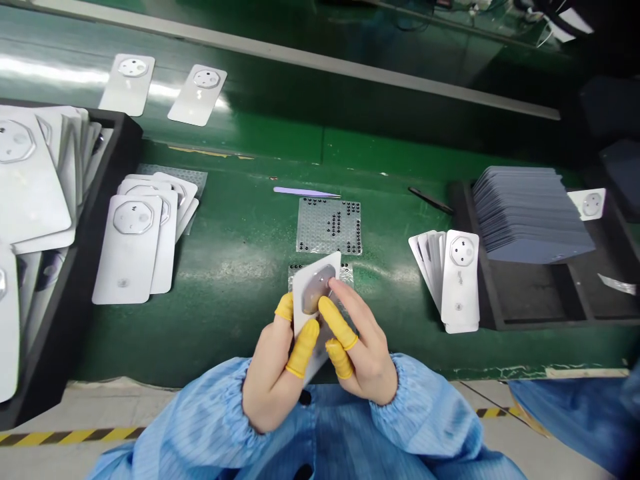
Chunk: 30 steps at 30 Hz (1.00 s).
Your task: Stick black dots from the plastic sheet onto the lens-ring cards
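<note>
A white phone back cover with a large octagonal camera area is held tilted in front of me. My left hand grips it at the left edge, with yellow finger cots on the thumb and a finger. My right hand is bent in against the cover's right side. Two of its fingers wear yellow cots, and a bare fingertip touches the camera area. Just behind, a clear sheet carries several small black round parts. A second sheet with black parts lies partly hidden under the cover.
Purple tweezers and a black pen-like tool lie on the green bench. Covers are stacked left and right. Black trays hold white covers and dark grey sheets. Two covers rest at the back.
</note>
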{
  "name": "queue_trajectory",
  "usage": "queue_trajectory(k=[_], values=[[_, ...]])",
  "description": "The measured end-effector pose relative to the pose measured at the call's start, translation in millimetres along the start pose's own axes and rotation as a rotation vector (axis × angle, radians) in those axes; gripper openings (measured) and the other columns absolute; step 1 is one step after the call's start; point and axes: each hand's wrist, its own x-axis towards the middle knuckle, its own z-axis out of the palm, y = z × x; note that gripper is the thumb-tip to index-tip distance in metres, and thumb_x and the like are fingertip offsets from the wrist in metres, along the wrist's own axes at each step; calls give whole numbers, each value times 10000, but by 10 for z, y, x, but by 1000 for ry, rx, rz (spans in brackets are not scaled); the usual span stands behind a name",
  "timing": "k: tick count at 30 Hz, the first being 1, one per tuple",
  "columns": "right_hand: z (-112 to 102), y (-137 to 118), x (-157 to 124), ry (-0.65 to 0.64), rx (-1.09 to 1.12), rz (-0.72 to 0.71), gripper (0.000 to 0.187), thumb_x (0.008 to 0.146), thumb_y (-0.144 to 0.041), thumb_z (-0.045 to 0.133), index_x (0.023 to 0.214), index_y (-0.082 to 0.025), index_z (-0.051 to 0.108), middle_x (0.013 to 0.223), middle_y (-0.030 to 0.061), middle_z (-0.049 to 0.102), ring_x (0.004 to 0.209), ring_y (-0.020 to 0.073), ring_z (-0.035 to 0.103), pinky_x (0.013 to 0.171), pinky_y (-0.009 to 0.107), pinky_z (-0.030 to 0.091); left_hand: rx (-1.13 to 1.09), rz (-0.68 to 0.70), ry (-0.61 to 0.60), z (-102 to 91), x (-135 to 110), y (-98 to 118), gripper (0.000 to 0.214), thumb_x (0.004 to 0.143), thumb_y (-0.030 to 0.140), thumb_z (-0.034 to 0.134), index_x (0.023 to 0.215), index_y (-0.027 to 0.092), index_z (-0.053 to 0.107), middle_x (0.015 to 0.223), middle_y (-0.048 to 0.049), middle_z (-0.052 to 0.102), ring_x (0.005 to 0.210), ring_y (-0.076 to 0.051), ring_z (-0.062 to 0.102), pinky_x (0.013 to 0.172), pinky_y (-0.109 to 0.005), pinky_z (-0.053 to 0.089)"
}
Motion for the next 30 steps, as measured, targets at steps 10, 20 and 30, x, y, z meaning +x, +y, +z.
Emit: queue_trajectory(k=[10,20,30], values=[[20,-287,27,-45,-330,26,475,824,-25,472,1294,43,474,1367,276,490,1372,369,347,1009,521,497,16,-1,155,-32,-72,43,215,884,267,590,1075,216,674,729,-27,707,945,-246,659,774,-280,528],[-185,-70,173,104,236,69,448,840,-37,462,1280,-66,538,1262,197,590,1237,294,523,1000,531,497,-612,-285,-32,15,64,190,308,911,264,589,1219,276,594,1086,-33,709,827,-177,696,643,-221,563],[-217,-162,181,123,357,174,373,935,-128,408,1270,-105,571,1275,150,598,1225,290,533,1025,547,466,-664,-274,-39,1,26,245,341,912,243,584,1251,278,586,1049,-35,723,746,-154,687,619,-213,553]])
